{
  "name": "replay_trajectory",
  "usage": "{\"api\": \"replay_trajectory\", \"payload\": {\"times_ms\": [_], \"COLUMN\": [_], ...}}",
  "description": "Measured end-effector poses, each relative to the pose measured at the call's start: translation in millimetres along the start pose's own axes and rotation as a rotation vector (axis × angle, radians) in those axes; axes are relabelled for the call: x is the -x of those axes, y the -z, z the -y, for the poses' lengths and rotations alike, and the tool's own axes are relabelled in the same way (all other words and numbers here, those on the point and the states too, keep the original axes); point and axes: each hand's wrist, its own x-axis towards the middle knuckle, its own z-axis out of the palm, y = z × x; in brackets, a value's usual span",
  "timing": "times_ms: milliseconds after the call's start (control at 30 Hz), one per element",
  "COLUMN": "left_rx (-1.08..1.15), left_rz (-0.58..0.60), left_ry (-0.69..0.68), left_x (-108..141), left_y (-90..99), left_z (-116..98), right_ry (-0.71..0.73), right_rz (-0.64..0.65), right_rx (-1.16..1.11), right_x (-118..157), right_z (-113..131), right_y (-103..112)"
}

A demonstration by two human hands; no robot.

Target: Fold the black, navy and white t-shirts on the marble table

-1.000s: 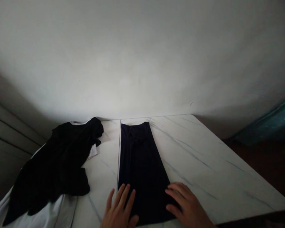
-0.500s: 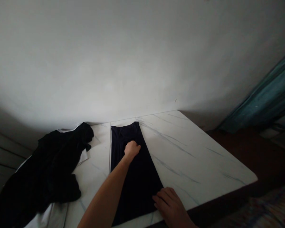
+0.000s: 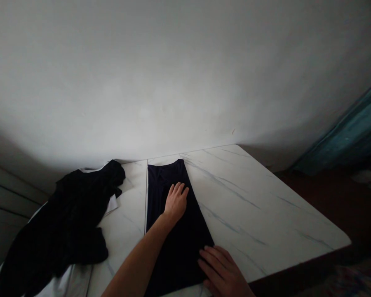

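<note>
Higher up the cloth than a moment ago, the left hand (image 3: pixel 176 202) lies open and flat on the middle of a dark garment (image 3: pixel 181 251), gripping nothing. The right hand (image 3: pixel 221 272) rests half open on the garment's lower right edge, also without a grip, by the near edge of the tabletop (image 3: pixel 259 198). Just left of the garment, a black shirt (image 3: pixel 58 218) lies rumpled over white cloth (image 3: pixel 71 280) at the tabletop's left edge.

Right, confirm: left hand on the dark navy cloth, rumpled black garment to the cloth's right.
No: the head view shows the rumpled black garment to the left of the dark navy cloth, not right; the left hand does lie on that cloth.
</note>
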Motion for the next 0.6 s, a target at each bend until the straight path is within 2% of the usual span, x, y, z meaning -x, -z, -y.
{"api": "replay_trajectory", "payload": {"times_ms": [67, 133, 200, 267, 300, 367, 433, 467, 600], "left_rx": [0.015, 0.034, 0.05, 0.068, 0.077, 0.103, 0.142, 0.161, 0.209], "left_rz": [0.045, 0.101, 0.118, 0.076, 0.039, -0.029, -0.05, -0.04, 0.018], "left_ry": [-0.055, -0.05, -0.06, -0.023, 0.049, 0.294, 0.544, 0.622, 0.711], "left_x": [5.5, 9.0, 8.4, 1.7, -4.1, -19.9, -39.0, -48.7, -79.8], "left_y": [-9.0, -13.3, -10.8, -1.5, 4.9, 19.0, 30.9, 35.1, 39.8], "left_z": [3.4, 5.2, 6.4, 10.5, 14.7, 28.2, 46.6, 56.2, 85.0], "right_ry": [0.081, 0.113, 0.112, 0.085, 0.072, 0.044, 0.01, -0.015, -0.125], "right_rz": [0.029, 0.044, 0.047, 0.055, 0.068, 0.111, 0.168, 0.194, 0.251], "right_rx": [0.092, 0.174, 0.224, 0.209, 0.173, 0.076, -0.012, -0.04, -0.047], "right_x": [2.8, 8.0, 12.7, 13.2, 11.1, 2.0, -12.0, -19.7, -42.2], "right_z": [-2.4, -3.2, -3.7, -5.4, -6.8, -10.1, -12.4, -12.9, -11.3], "right_y": [-4.2, -11.9, -18.7, -20.6, -19.3, -13.7, -7.6, -6.0, -16.1]}}
